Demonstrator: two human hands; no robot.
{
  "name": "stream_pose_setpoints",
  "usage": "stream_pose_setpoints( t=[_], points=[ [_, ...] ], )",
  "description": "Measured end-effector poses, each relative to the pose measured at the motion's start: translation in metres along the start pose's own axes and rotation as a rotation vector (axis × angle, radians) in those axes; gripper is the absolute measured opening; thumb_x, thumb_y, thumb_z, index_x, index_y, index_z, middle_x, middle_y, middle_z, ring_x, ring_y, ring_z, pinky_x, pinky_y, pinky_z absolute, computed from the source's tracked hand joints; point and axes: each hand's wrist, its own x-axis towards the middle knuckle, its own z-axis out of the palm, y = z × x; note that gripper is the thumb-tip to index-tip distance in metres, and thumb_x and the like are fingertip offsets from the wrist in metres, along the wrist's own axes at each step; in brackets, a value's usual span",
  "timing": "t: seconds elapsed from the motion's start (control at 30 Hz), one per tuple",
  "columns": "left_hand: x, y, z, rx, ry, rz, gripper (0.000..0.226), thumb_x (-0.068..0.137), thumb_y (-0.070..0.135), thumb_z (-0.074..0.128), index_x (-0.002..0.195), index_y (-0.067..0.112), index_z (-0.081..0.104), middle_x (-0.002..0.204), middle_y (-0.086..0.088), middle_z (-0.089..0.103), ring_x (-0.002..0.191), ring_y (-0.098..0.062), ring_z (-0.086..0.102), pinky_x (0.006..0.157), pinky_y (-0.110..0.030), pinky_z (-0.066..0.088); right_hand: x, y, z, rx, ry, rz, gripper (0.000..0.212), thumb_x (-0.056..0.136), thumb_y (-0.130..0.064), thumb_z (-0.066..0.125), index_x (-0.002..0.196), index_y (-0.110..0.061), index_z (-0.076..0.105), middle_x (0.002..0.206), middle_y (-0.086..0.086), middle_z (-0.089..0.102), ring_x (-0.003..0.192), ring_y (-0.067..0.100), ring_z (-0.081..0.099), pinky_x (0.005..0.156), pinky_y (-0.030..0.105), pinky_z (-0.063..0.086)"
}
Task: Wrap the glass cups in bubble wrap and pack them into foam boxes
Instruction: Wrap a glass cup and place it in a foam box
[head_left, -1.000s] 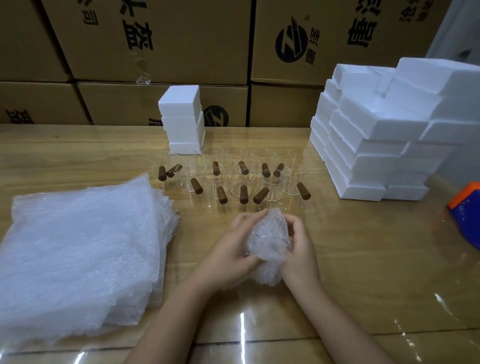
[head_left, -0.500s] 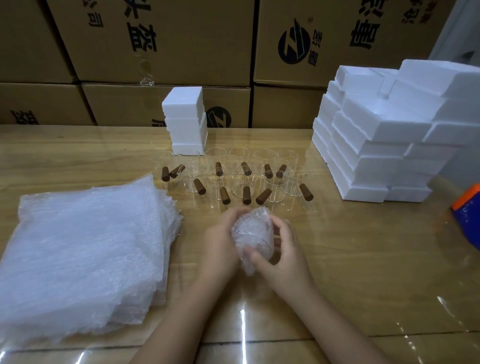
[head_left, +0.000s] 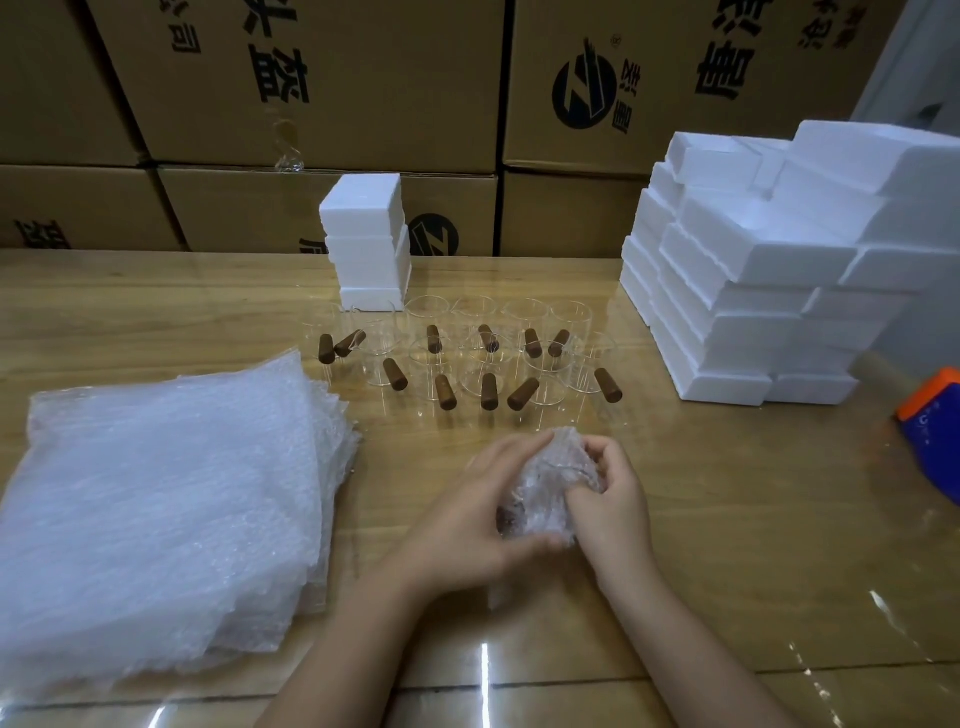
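Both hands hold one bubble-wrapped glass cup (head_left: 548, 491) just above the table's middle. My left hand (head_left: 467, 525) cups it from the left and below, and my right hand (head_left: 610, 493) presses the wrap in from the right, fingers curled into it. A dark brown handle shows faintly through the wrap at its lower left. Beyond the hands, several clear glass cups with brown wooden handles (head_left: 488, 364) stand in rows. A thick stack of bubble wrap sheets (head_left: 166, 509) lies at the left. White foam boxes form a small stack (head_left: 369, 244) behind the cups and a large pile (head_left: 769, 275) at the right.
The wooden table (head_left: 779, 519) has a glossy cover. Brown cardboard cartons (head_left: 322, 83) form a wall along its far edge. An orange and blue tape dispenser (head_left: 935, 421) sits at the right edge, near the foam pile.
The wrapped cup has been turned in my hands. My right hand moved from its lower right up onto its right side, and my left hand slid under it.
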Motion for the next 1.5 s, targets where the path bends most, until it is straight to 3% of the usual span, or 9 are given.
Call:
stream_pose_setpoints(
  t=[0.2, 0.5, 0.7, 0.83, 1.07, 1.2, 1.27, 1.4, 1.5],
  points=[
    [0.001, 0.0, 0.001, -0.066, 0.175, 0.034, 0.063, 0.082, 0.023, 0.061, 0.139, 0.032, 0.037, 0.138, 0.011, 0.039, 0.129, 0.004, 0.034, 0.105, -0.009, 0.026, -0.007, -0.004, 0.002, -0.005, -0.103, -0.109, 0.041, 0.083, 0.001, 0.057, 0.111, -0.028, 0.054, 0.099, -0.005, 0.065, 0.086, 0.009, 0.065, 0.071, 0.038, 0.058],
    [0.004, -0.01, 0.007, -0.17, 0.36, -0.24, 0.062, 0.087, 0.018, 0.057, 0.145, 0.026, 0.035, 0.123, 0.005, 0.062, 0.107, -0.008, 0.061, 0.092, -0.034, 0.051, -0.013, 0.0, 0.009, -0.053, -0.163, -0.338, 0.045, 0.075, -0.04, 0.06, 0.116, -0.05, 0.044, 0.121, -0.016, 0.054, 0.111, 0.005, 0.057, 0.085, 0.018, 0.049],
    [0.008, -0.017, 0.012, -0.189, 0.436, -0.361, 0.03, 0.085, 0.002, 0.051, 0.11, 0.013, 0.064, 0.085, 0.013, 0.067, 0.08, -0.005, 0.064, 0.068, -0.017, 0.049, -0.013, 0.001, 0.012, -0.064, -0.19, -0.441, 0.049, 0.075, -0.035, 0.063, 0.12, -0.039, 0.044, 0.124, -0.008, 0.051, 0.116, 0.008, 0.052, 0.087, 0.012, 0.045],
    [0.006, -0.01, 0.013, -0.109, 0.44, -0.327, 0.042, 0.083, 0.009, 0.052, 0.124, 0.017, 0.058, 0.102, 0.001, 0.07, 0.094, -0.018, 0.065, 0.081, -0.038, 0.053, -0.015, 0.001, 0.013, -0.1, -0.132, -0.367, 0.054, 0.07, -0.033, 0.075, 0.111, -0.047, 0.042, 0.119, -0.013, 0.053, 0.105, -0.004, 0.056, 0.078, 0.012, 0.05],
    [0.009, 0.003, 0.032, 0.232, 0.454, -0.197, 0.046, 0.087, 0.013, 0.055, 0.132, 0.016, 0.047, 0.107, -0.003, 0.067, 0.092, -0.026, 0.061, 0.066, -0.025, 0.027, -0.012, 0.001, 0.01, -0.113, 0.039, -0.367, 0.055, 0.071, 0.01, 0.066, 0.105, -0.03, 0.052, 0.105, -0.009, 0.058, 0.097, 0.003, 0.056, 0.079, 0.025, 0.046],
    [0.007, 0.004, 0.031, 0.229, 0.438, -0.166, 0.072, 0.081, 0.033, 0.052, 0.147, 0.018, 0.027, 0.14, 0.005, 0.048, 0.126, -0.014, 0.045, 0.098, -0.026, 0.026, -0.008, 0.0, 0.007, -0.162, 0.066, -0.332, 0.056, 0.066, 0.01, 0.067, 0.1, -0.032, 0.053, 0.103, -0.012, 0.058, 0.093, 0.005, 0.056, 0.076, 0.019, 0.047],
    [0.006, 0.003, 0.027, 0.286, 0.442, -0.112, 0.078, 0.078, 0.032, 0.052, 0.149, 0.02, 0.023, 0.145, 0.007, 0.041, 0.13, -0.01, 0.039, 0.101, -0.026, 0.023, -0.006, -0.001, 0.006, -0.239, 0.067, -0.385, 0.055, 0.064, 0.012, 0.067, 0.104, -0.025, 0.056, 0.105, -0.01, 0.056, 0.093, 0.003, 0.053, 0.074, 0.01, 0.042],
    [0.004, 0.002, 0.024, 0.332, 0.438, -0.119, 0.067, 0.081, 0.011, 0.059, 0.144, 0.019, 0.037, 0.115, -0.003, 0.065, 0.09, -0.024, 0.063, 0.063, -0.023, 0.03, -0.009, -0.005, 0.006, -0.312, 0.028, -0.552, 0.057, 0.057, 0.006, 0.063, 0.112, -0.01, 0.061, 0.11, -0.005, 0.055, 0.101, 0.008, 0.051, 0.081, 0.007, 0.039],
    [0.006, 0.001, 0.019, 0.089, 0.536, -0.142, 0.046, 0.081, 0.001, 0.058, 0.122, 0.021, 0.056, 0.083, 0.013, 0.064, 0.066, -0.004, 0.06, 0.053, -0.013, 0.036, -0.013, -0.009, 0.007, -0.249, -0.021, -0.602, 0.061, 0.064, -0.009, 0.06, 0.125, -0.017, 0.054, 0.118, -0.003, 0.053, 0.109, 0.008, 0.051, 0.09, 0.009, 0.04]
  ],
)
